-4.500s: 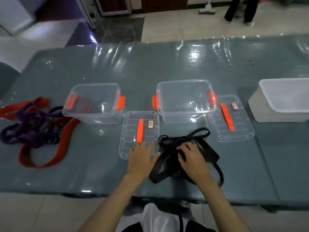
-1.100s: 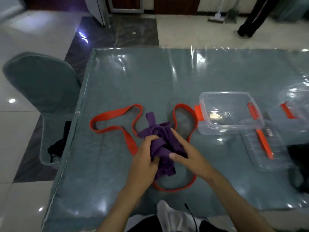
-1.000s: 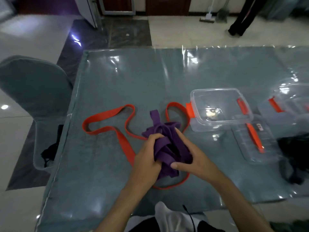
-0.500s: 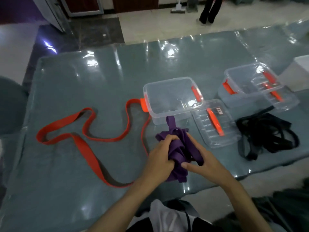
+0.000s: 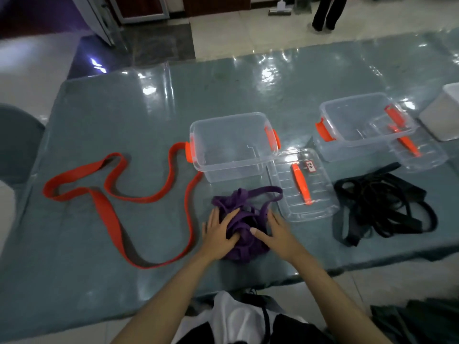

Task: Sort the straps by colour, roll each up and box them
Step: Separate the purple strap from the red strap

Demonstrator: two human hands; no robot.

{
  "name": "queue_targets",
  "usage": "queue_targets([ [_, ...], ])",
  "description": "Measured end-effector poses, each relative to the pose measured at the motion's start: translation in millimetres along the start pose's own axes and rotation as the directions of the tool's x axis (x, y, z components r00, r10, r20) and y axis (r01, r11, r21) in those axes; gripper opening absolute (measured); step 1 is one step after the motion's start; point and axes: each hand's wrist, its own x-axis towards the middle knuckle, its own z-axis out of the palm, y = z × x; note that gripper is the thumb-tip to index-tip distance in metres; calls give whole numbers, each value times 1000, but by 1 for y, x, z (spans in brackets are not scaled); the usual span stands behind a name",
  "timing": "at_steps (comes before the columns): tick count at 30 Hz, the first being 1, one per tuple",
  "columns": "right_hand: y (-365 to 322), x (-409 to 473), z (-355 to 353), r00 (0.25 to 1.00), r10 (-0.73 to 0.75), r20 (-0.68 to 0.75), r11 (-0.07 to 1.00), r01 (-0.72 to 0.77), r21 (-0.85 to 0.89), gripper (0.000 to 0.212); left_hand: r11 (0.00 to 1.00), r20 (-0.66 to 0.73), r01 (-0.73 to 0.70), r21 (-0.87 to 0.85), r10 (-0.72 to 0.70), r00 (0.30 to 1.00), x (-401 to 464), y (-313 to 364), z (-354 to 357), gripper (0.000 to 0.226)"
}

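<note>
Nearest the table edge, the left hand and right hand lie flat on either side of the purple strap, fingers straight and pressing on the bundle rather than curled round it; neither hand grips anything. The purple strap is a loose heap on the table, one loop trailing toward the near lid. Judgement: the hands are placed to steady and gather the heap ahead of rolling; no roll is formed yet.

Left of the hands, the red strap lies spread in open curves, its far end touching the near clear box. To the right, the black straps form a separate tangle. The three colours lie apart, so sorting appears done.

Further back, the near clear box stands open with nothing visible inside, its lid just beside it. The far clear box also stands open, its own lid leaning against it. A white tub sits at the far right edge
</note>
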Motion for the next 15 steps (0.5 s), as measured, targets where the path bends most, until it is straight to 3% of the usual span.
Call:
queue_targets([
  [5,13,0,-8,997,-30,76,999,33,-43,76,999,89,-46,-24,48,995,-12,-5,-12,78],
  [8,9,0,-13,999,-32,6,993,33,-115,94,985,-16,-136,-110,135,991,-26,-10,-17,71],
  [11,13,-3,-16,995,51,-84,994,-58,-89,116,965,-144,-167,-201,139,980,-36,-14,-18,66],
  [13,18,-4,-18,984,124,-126,987,-135,-86,127,969,-168,-162,-185,131,977,-36,-18,-19,67],
  [15,23,-3,-20,986,117,-116,984,-131,-119,125,984,-161,-150,-99,133,978,-35,-26,-20,66],
])
